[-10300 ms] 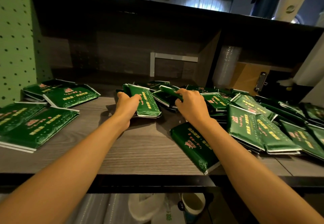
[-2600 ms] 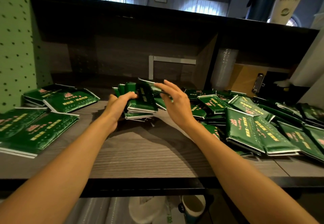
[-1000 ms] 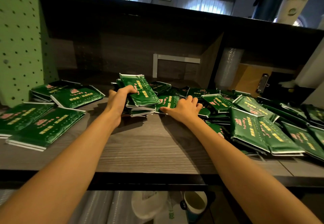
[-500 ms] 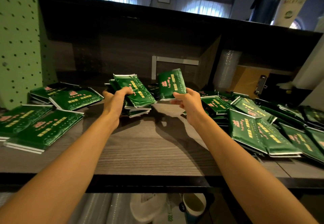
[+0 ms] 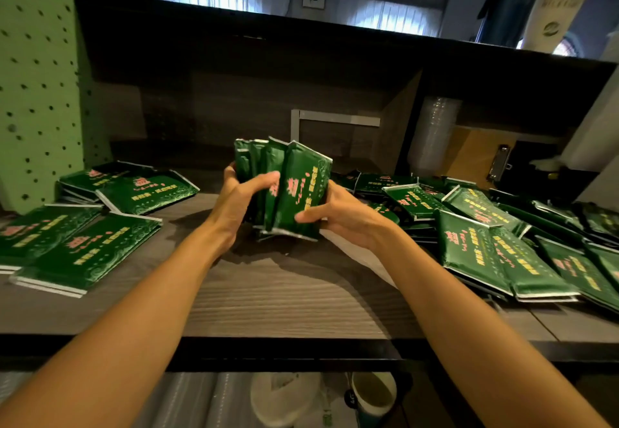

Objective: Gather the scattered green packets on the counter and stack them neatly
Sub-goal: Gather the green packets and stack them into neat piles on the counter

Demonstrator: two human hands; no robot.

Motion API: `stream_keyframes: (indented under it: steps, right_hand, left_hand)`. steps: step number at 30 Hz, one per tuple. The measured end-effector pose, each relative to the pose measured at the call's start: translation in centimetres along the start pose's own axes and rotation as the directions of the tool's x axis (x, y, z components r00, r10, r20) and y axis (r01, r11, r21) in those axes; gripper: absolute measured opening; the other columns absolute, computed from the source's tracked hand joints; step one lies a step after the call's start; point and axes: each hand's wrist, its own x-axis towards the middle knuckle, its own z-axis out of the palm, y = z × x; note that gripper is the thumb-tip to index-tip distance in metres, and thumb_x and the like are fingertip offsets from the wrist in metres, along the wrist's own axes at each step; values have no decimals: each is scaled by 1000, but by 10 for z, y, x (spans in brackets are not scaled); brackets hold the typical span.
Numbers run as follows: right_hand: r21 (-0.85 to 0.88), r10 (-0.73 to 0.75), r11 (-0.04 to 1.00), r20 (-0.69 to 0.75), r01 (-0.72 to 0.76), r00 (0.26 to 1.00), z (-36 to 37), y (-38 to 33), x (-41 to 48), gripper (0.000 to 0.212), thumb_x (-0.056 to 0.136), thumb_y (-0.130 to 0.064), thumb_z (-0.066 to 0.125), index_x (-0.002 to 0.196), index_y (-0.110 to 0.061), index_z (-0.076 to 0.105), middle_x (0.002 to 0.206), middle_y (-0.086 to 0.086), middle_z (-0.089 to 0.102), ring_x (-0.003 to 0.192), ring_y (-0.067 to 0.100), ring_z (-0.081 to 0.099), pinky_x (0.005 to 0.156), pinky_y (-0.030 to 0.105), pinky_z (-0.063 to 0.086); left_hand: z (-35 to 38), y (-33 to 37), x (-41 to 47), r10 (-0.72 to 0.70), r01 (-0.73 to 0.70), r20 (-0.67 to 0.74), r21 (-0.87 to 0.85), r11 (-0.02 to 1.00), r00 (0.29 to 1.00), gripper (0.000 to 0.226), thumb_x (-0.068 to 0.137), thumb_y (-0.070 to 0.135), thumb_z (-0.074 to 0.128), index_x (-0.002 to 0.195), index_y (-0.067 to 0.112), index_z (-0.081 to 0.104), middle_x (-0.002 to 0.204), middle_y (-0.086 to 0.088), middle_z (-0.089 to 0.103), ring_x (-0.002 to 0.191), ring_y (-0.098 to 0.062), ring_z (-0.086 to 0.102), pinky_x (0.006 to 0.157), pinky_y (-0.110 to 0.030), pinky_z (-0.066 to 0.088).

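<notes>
We grip an upright bundle of green packets (image 5: 294, 189) over the counter (image 5: 268, 293): left hand (image 5: 241, 199) curled round its left side, right hand (image 5: 338, 216) pinching its right edge. Other scattered packets (image 5: 469, 246) lie right of our grip.

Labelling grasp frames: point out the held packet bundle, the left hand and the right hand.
held packet bundle (image 5: 303, 189), head view, front face of the nearest packet.
left hand (image 5: 234, 206), head view, back of the hand.
right hand (image 5: 345, 219), head view, back of the hand behind the thumb.
</notes>
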Motion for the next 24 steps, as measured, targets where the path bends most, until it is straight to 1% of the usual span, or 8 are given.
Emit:
stream_keyframes:
  steps: [4,8,10,13,16,18,21,24]
  right_hand:
    - [-58,-58,997,38,60,998,4,0,-4,73,72,21,61,133,-13,38,107,2,61,97,15,61,86,27,52]
    - [74,-141,988,78,135,987,6,2,-2,90,72,25,56,139,-28,27,117,3,57,106,19,59,94,36,49]
    - [198,-156,970,69,140,985,2,2,-3,85,74,26,51,137,-28,30,116,6,58,106,21,59,93,36,49]
    - [263,-153,955,35,139,988,-2,1,-4,69,71,24,52,127,-16,44,109,9,62,104,25,60,92,38,50]
    - [185,-119,976,22,113,993,1,0,-5,57,70,21,55,119,-8,50,98,6,66,95,21,63,83,32,53]
    - [101,-116,988,-13,117,993,3,-1,-4,62,70,20,58,125,-6,45,99,4,64,92,17,62,79,27,52]
    - [48,-92,994,-19,93,996,3,-1,-3,73,73,22,56,137,-7,35,106,6,61,98,18,60,85,27,50]
    - [6,-62,998,100,61,993,4,1,-2,85,73,18,59,143,-15,25,120,9,57,112,23,56,99,36,45]
  left_hand:
    - [1,-1,-3,9,-14,96,46,999,995,98,42,34,78,128,10,37,119,-13,58,106,-26,61,91,-43,51]
    - [-1,-1,-6,-24,17,205,39,999,978,92,45,34,74,128,19,38,124,-14,57,111,-29,59,96,-53,47]
    - [-2,-2,-6,-47,40,278,31,999,959,90,46,30,73,130,20,42,124,-15,59,111,-30,60,93,-53,48]
    - [-3,-1,-7,-67,54,341,45,998,938,80,48,25,68,125,20,49,118,-12,63,108,-30,61,92,-49,50]
    - [-1,3,-7,-15,9,308,21,1000,951,60,54,12,58,113,20,52,108,-10,63,102,-26,60,86,-45,51]
    - [-1,4,-3,60,-68,260,19,998,964,69,53,8,55,121,15,43,109,-9,60,104,-25,57,83,-39,50]
    - [-2,1,-4,111,-125,310,26,992,944,93,56,20,66,140,24,27,124,-8,58,114,-24,57,92,-42,49]
    - [0,3,-8,105,-121,322,32,992,941,91,58,53,70,137,25,36,124,0,61,110,-13,62,86,-31,52]
